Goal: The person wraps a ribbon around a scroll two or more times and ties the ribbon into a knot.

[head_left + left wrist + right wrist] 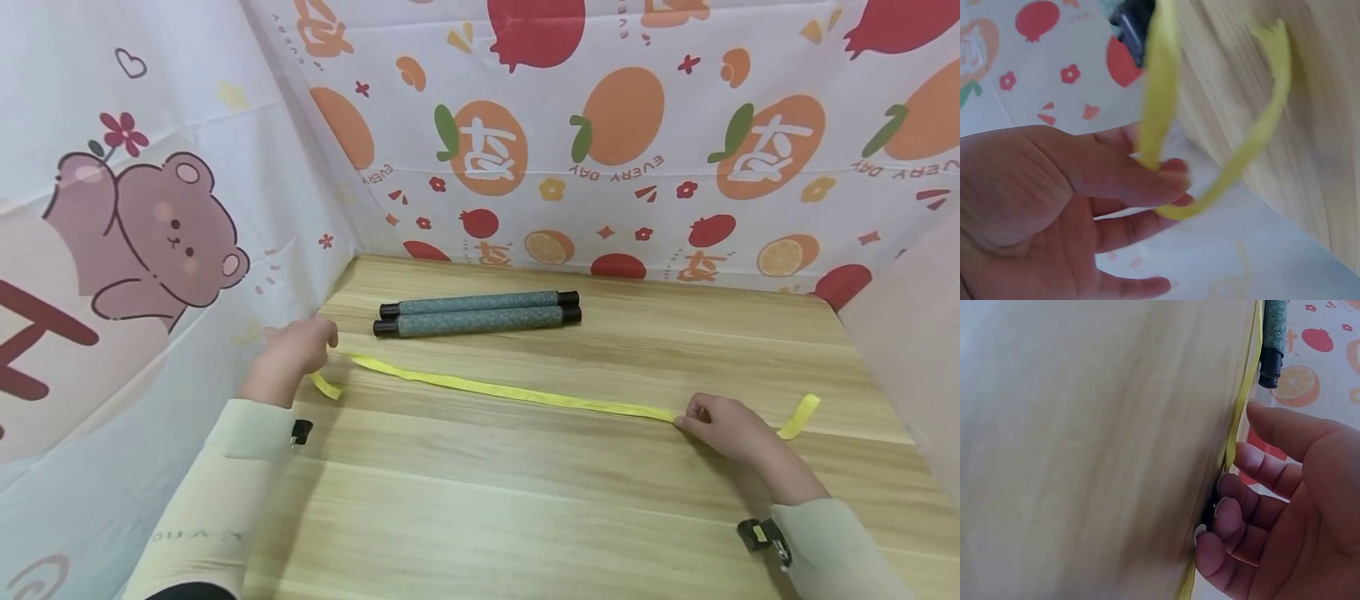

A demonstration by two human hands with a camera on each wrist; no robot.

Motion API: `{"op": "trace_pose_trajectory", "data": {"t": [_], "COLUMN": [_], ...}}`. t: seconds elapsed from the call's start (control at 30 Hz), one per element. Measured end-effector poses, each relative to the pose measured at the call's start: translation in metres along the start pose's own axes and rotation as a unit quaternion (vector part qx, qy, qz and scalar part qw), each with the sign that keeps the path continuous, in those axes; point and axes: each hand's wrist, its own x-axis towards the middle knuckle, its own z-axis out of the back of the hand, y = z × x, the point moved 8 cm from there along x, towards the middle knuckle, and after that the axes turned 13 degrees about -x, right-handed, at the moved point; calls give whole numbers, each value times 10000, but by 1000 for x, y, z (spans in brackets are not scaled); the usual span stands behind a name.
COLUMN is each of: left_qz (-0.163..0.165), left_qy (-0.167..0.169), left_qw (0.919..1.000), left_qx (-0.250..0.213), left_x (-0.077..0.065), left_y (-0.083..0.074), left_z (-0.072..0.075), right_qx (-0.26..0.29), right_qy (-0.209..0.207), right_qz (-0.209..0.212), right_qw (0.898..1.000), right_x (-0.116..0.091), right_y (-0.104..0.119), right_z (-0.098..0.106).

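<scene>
A long yellow ribbon point(517, 393) stretches across the wooden table between my two hands. My left hand point(296, 346) is at the left side of the table and pinches the ribbon between thumb and index finger. In the left wrist view, the ribbon's short frayed end point(1272, 69) curves away past the pinch, and the other fingers are loosely spread. At the right, my right hand point(723, 425) has its fingertips at the ribbon. The right wrist view shows the thumb apart from the bent fingers point(1229, 515), with the ribbon running along their tips. Beyond this hand, the ribbon's other end point(802, 414) curls up.
Two green rods point(480, 313) with black ends lie side by side toward the back of the table. A white cloth with fruit prints point(555, 192) hangs behind, and a bear-printed cloth point(176, 229) hangs at the left. Each wrist wears a small black device point(761, 533).
</scene>
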Motion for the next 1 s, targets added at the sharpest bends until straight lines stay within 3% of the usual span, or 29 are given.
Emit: {"op": "trace_pose_trajectory", "data": {"t": [0.13, 0.37, 0.53, 0.63, 0.77, 1.0], "left_qz": [-216, -644, -1030, -962, -808, -791], "left_qy": [-72, -330, 127, 453, 646, 563], "left_qw": [9996, 9936, 9917, 9922, 9929, 9937], "left_qx": [158, 866, 756, 647, 590, 564], "left_x": [0, 0, 1, 2, 5, 5], "left_y": [-19, -68, -97, -98, -93, -88], "left_z": [-8, -22, -48, -64, -77, -81], "right_qx": [-81, -198, -258, -239, -214, -219], "right_qy": [-16, -18, -34, -60, -70, -39], "right_qz": [-2, -82, -172, -185, -180, -226], "right_qw": [10000, 9998, 9995, 9995, 9996, 9995], "right_x": [-1, -3, -4, -5, -6, -8], "right_y": [-3, -17, -27, -31, -31, -31], "right_z": [0, 1, 4, 7, 9, 10]}}
